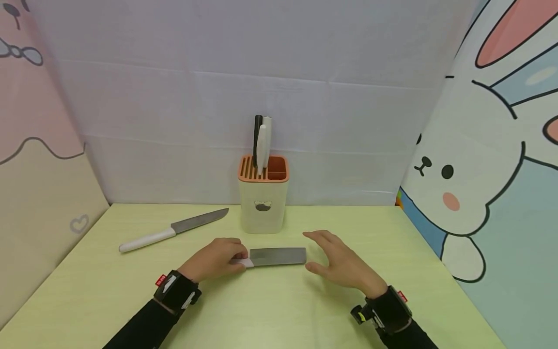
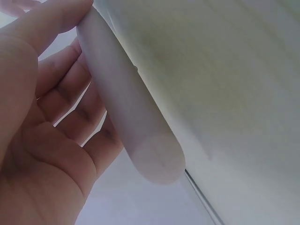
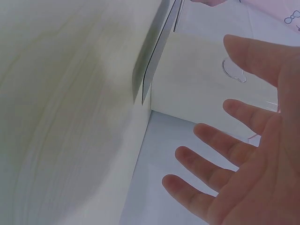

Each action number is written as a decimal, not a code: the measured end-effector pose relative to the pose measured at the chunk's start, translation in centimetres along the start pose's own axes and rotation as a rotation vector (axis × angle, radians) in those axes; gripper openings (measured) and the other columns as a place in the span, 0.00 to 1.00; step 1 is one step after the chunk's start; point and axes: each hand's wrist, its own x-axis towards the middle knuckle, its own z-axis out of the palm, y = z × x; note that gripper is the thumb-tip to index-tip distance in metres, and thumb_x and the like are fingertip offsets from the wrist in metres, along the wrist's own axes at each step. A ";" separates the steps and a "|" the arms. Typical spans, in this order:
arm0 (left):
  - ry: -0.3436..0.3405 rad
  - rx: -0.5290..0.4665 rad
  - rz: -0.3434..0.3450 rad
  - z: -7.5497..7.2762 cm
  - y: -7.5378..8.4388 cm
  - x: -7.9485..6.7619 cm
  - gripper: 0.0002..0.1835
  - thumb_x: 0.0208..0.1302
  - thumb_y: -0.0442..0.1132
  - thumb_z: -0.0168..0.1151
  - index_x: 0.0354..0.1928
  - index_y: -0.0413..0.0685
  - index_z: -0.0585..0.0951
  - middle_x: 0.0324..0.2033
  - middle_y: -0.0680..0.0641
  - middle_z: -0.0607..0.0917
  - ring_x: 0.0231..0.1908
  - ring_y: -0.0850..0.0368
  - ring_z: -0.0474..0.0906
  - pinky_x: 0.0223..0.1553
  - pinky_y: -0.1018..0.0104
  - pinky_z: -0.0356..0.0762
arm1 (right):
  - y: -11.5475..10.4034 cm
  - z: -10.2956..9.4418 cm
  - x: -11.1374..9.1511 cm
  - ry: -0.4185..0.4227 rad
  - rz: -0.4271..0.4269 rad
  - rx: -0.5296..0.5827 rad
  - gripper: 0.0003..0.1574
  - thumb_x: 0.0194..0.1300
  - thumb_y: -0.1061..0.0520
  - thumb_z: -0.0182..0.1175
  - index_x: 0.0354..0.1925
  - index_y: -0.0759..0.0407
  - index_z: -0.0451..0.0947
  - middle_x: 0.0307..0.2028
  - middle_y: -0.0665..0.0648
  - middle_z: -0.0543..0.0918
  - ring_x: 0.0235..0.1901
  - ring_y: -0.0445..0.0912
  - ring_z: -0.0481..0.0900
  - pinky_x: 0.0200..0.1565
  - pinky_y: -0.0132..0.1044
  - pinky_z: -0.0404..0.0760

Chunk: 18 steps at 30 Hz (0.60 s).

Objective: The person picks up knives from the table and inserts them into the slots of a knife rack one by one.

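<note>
My left hand (image 1: 218,260) pinches the white handle (image 2: 129,98) of a square-tipped kitchen knife (image 1: 279,256) between thumb and fingers. Its grey blade points right, low over or on the table; the head view does not settle which. In the left wrist view the rounded handle end faces the camera, with the other fingers loosely bent beside it. Just past the blade's tip is my right hand (image 1: 344,264), fingers spread and holding nothing. The right wrist view shows that hand (image 3: 253,159) apart from the blade (image 3: 159,51).
Behind the hands stands a cream knife block (image 1: 263,208) with an orange slotted top, holding several black and white handles. A second knife (image 1: 174,231), pointed and white-handled, lies at left on the pale table (image 1: 261,310). Printed cloth walls (image 1: 261,87) surround it.
</note>
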 end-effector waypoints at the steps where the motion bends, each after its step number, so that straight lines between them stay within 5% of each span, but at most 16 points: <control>1: -0.003 0.001 0.001 0.0 0.2 0.3 0.07 0.58 0.45 0.69 0.36 0.59 0.80 0.31 0.59 0.76 0.30 0.65 0.70 0.31 0.72 0.71 | 0.0 0.0 0.0 0.001 -0.002 0.002 0.43 0.63 0.45 0.65 0.70 0.40 0.56 0.63 0.50 0.64 0.62 0.48 0.62 0.55 0.51 0.72; 18: -0.024 -0.044 0.018 1.4 2.2 3.3 0.06 0.58 0.43 0.69 0.35 0.57 0.80 0.31 0.61 0.74 0.31 0.66 0.70 0.33 0.73 0.72 | 0.3 0.0 -0.1 -0.018 0.013 0.009 0.42 0.63 0.42 0.63 0.70 0.38 0.55 0.64 0.47 0.63 0.62 0.44 0.61 0.56 0.49 0.72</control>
